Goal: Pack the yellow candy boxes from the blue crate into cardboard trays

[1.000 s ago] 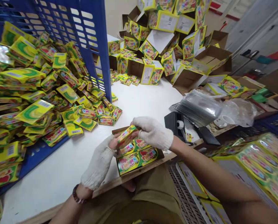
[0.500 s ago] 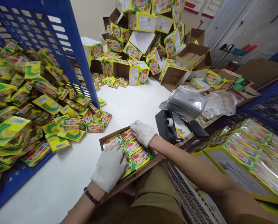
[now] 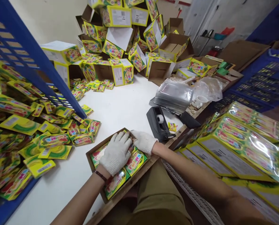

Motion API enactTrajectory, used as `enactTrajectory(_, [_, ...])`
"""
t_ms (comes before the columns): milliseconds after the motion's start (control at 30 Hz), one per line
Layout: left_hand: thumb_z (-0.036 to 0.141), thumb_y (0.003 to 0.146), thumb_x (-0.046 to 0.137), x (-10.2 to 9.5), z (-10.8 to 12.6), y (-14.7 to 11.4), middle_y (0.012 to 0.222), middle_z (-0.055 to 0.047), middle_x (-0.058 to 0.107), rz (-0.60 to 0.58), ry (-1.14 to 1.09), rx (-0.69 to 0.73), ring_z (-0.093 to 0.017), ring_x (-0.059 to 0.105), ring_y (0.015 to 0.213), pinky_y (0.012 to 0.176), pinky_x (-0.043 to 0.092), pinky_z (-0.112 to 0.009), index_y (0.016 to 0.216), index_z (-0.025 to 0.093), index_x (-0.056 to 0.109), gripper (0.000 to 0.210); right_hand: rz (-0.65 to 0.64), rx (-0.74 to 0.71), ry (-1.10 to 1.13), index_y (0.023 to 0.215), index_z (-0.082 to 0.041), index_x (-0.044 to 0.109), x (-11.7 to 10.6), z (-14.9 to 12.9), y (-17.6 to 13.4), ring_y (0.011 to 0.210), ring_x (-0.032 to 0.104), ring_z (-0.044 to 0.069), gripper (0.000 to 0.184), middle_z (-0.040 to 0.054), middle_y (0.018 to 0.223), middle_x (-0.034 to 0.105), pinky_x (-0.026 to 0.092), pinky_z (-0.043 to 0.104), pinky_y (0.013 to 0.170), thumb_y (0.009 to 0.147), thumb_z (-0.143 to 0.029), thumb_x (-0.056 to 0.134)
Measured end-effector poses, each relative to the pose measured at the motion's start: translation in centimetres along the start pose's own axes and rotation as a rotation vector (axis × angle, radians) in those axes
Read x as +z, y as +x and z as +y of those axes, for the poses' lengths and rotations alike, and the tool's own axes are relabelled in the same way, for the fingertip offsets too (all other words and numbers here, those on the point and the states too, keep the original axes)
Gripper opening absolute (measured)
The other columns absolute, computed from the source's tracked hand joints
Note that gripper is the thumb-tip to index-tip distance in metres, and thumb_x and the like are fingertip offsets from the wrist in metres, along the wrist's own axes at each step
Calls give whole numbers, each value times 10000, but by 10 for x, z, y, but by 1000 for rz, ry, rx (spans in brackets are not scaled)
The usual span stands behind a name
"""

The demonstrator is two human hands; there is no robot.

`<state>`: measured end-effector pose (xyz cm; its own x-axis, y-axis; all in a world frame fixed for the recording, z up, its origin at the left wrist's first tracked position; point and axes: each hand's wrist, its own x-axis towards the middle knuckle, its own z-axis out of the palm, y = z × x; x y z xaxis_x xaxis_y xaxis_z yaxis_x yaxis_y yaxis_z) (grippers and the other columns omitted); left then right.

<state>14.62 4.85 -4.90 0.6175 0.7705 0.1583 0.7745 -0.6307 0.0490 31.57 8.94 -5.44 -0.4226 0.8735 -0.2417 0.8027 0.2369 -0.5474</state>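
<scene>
An open cardboard box point(image 3: 90, 160) filled with small yellow-green printed packs point(image 3: 136, 162) lies at the table's front edge. Across the top of those packs, my left hand point(image 3: 116, 153) in a white knit glove rests palm down, its fingers stretched toward the far end. My right hand point(image 3: 144, 142), gloved too, grips the box's far right corner; some of its fingertips are hidden there. The two hands nearly touch. A black tape dispenser point(image 3: 158, 125) stands just beyond my right hand.
A blue plastic crate point(image 3: 50, 68) spills many packs point(image 3: 45, 140) on the left. Empty printed cartons point(image 3: 120, 72) pile up at the back. Clear plastic covers point(image 3: 173, 95) and a white mug point(image 3: 200, 101) sit at the right. Filled, covered boxes point(image 3: 238, 143) are stacked on the right.
My left hand has slid toward the far right end of the box and flattened over the packs. My right hand has shifted down to the box's corner. The view has turned right.
</scene>
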Motion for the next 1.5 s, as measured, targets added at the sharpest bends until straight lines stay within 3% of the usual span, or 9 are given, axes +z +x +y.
enactTrajectory(400, [415, 867, 556, 2, -3, 9, 1462, -148, 429, -144, -24, -68, -344, 347, 1370, 1126, 362, -493, 1275, 170, 559, 476, 64, 2, 61, 1268, -146, 534, 9, 1, -2, 1112, 624, 220, 382, 132, 1235, 655, 447, 316, 941, 894, -140, 451])
enactTrajectory(667, [505, 849, 568, -17, 1, 21, 1366, -136, 463, -215, 14, -39, -334, 431, 1243, 983, 453, -461, 1198, 207, 597, 460, 78, -75, 43, 1250, -120, 555, 8, -4, -3, 1169, 597, 196, 374, 137, 1257, 643, 411, 300, 1024, 895, -109, 438])
enactTrajectory(833, [487, 849, 563, -22, 13, 23, 1236, -138, 526, -250, 85, -29, -311, 502, 1090, 911, 458, -453, 1228, 192, 590, 481, 79, 18, 23, 1218, -118, 555, 18, -3, -4, 1114, 619, 210, 352, 149, 1211, 652, 444, 321, 974, 877, -130, 468])
enactTrajectory(1000, [486, 863, 553, -18, 14, 17, 1305, -127, 496, -240, 29, -63, -304, 485, 1149, 902, 464, -419, 1228, 209, 585, 459, 81, 30, 41, 1220, -143, 550, 16, -5, -7, 1082, 628, 203, 353, 135, 1196, 659, 451, 315, 943, 879, -131, 459])
enactTrajectory(1133, [355, 917, 477, -15, 7, 4, 1232, -108, 543, -167, -68, -214, -264, 523, 1111, 919, 454, -390, 1100, 208, 606, 268, 70, 59, 52, 1165, -164, 570, 15, -5, -10, 1021, 647, 201, 300, 116, 1123, 683, 460, 305, 880, 902, -165, 426])
enactTrajectory(1300, [255, 943, 369, -12, 6, 4, 1081, -93, 634, -134, -90, -508, -249, 588, 1013, 824, 455, -367, 1055, 198, 579, 245, 92, 80, 30, 1165, -189, 568, 17, -7, -14, 997, 651, 218, 295, 101, 1105, 685, 461, 303, 822, 903, -199, 432])
enactTrajectory(1500, [229, 898, 417, -11, 14, 16, 993, -99, 643, -190, 17, -579, -259, 605, 962, 766, 441, -356, 992, 168, 566, 187, 239, 63, -85, 1321, -232, 476, 15, -15, -25, 1021, 616, 195, 431, 79, 1279, 586, 470, 289, 838, 898, -158, 438])
